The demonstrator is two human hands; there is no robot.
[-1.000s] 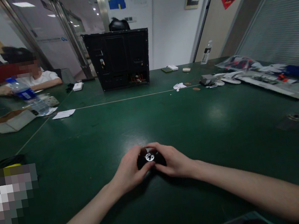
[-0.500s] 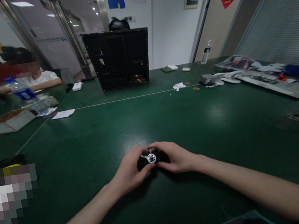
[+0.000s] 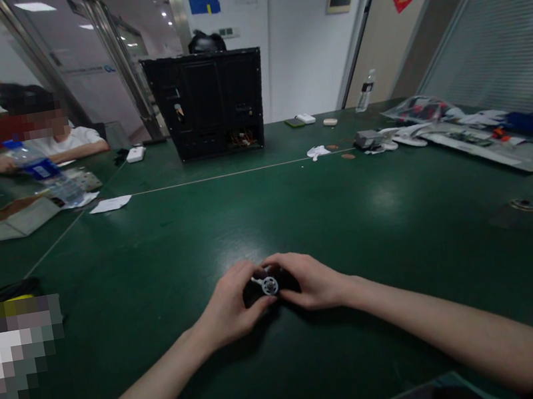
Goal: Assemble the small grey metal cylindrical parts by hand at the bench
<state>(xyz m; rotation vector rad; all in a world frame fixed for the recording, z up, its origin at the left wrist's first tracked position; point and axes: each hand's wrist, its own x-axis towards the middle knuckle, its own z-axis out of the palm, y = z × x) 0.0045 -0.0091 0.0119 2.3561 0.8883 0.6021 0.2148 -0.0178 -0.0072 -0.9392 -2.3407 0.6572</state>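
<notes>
Well, you are at a long workroom with glass doors (image 3: 117,68) at 11 o'clock and a slatted blind (image 3: 498,34) at 2 o'clock. A dark green table (image 3: 406,312) spreads out in front of you, with a faint pale line running across its far half. At 12 o'clock, a black computer case (image 3: 208,104) stands open at the far side, with coloured wires showing low down. A co-worker (image 3: 55,142) in a white shirt sits at 10 o'clock, behind a clear water bottle (image 3: 42,171), and a shallow cardboard box (image 3: 16,219) and a sheet of paper (image 3: 110,204) lie nearer you. At 2 o'clock, a long spread of packaging and printed sheets (image 3: 484,141) runs along the table, ending in something blue. A pixelated patch (image 3: 9,361) at 9 o'clock hides whatever sits there. Right at 6 o'clock, close to you, your left hand (image 3: 227,303) and right hand (image 3: 310,280) meet over a small black piece (image 3: 254,294), your fingers (image 3: 282,268) curled firmly around it from both sides. Its silver hub (image 3: 270,285) faces up between your thumbs. The piece is in your grip, held just above the table or resting on it, you cannot tell which, and no tool shows in either hand.
</notes>
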